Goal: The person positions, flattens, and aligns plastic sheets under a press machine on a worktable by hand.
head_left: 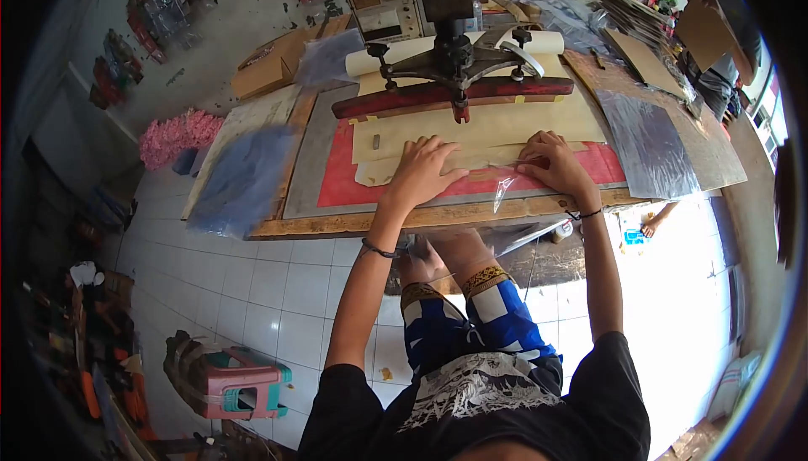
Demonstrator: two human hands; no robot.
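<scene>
My left hand (425, 170) lies on the beige sheet with its fingers spread. My right hand (557, 165) has its fingers curled at the edge of a clear plastic sheet (502, 193), which runs between my hands and hangs over the table's front edge. Beneath the beige sheet (497, 128) is a red mat (341, 176). Just beyond my hands a press head (454, 61) carries a long dark red bar (505, 88) above the sheet. A small metal piece (376, 142) lies left of my left hand.
Stacked clear plastic sheets lie at the left (244, 179) and the right (652, 145) of the wooden table (337, 223). A machine box (389, 6) stands behind the press. Cardboard sheets (644, 61) and another person (715, 36) are at far right. A pink stool (244, 385) stands on the tiled floor.
</scene>
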